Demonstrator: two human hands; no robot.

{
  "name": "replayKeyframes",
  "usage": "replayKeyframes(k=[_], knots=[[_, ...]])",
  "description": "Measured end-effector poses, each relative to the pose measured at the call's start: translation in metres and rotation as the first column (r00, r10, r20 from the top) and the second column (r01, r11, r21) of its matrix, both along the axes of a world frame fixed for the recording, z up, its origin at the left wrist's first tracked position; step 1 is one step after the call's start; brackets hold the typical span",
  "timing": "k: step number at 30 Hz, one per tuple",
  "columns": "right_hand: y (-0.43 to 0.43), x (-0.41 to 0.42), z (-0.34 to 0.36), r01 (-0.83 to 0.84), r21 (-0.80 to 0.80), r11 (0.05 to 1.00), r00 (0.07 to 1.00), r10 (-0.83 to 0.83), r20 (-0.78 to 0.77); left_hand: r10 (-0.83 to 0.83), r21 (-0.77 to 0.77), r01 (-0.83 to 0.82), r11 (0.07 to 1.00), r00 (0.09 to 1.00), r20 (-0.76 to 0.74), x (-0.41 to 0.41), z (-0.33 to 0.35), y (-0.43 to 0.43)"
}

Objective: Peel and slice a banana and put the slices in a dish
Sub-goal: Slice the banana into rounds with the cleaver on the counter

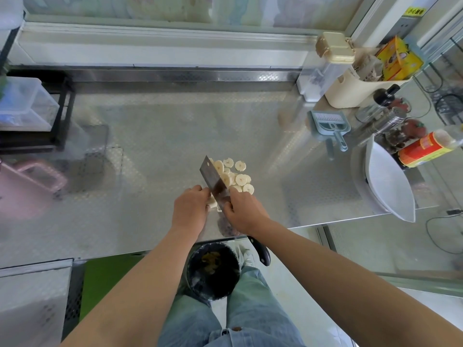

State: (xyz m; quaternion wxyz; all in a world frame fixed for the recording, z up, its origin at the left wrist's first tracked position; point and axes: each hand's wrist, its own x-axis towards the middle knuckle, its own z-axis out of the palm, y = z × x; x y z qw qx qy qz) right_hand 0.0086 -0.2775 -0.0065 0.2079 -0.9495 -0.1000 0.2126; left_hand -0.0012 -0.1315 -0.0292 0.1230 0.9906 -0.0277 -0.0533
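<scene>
The banana slices (235, 177) lie in a loose heap on the steel counter (150, 136), just beyond the hands and to the right of the cleaver (215, 180). Several overlap and a few sit apart at the far edge. The uncut banana stub (213, 203) rests on the counter on the left side of the blade. The left hand (191, 209) curls its fingers over the stub and holds it down. The right hand (242, 213) grips the cleaver where blade meets handle, with the blade standing on edge and angled away to the left. A black handle (261, 251) juts out from under the right wrist, past the counter's near edge. The white dish (390, 189) sits well apart at the counter's right end, tilted up on its side. Near it are a red-labelled bottle (426, 149) and a blue-grey dustpan set (328, 121). Below the counter, between the person's knees, stands a dark bin (213, 270) with yellowish scraps inside.
</scene>
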Motion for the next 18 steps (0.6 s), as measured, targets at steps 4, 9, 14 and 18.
replayKeyframes(k=[4,9,14,18], knots=[[0.002,0.0,-0.002,-0.006,-0.021,1.0,1.0,0.006,-0.012,0.003,-0.013,-0.003,1.0,1.0,-0.002,0.0,-0.001,0.0],[0.003,-0.001,-0.009,0.0,-0.018,1.0,0.999,0.0,-0.039,0.011,-0.033,-0.011,0.999,1.0,-0.008,0.0,-0.001,0.0],[0.007,0.001,-0.016,0.019,-0.037,0.999,0.996,-0.022,-0.084,0.011,-0.047,-0.011,0.999,1.0,0.003,0.001,-0.003,0.001],[0.009,-0.004,-0.021,0.0,-0.072,0.997,0.992,-0.009,-0.127,0.018,-0.061,-0.017,0.998,1.0,0.005,0.001,-0.006,0.002]])
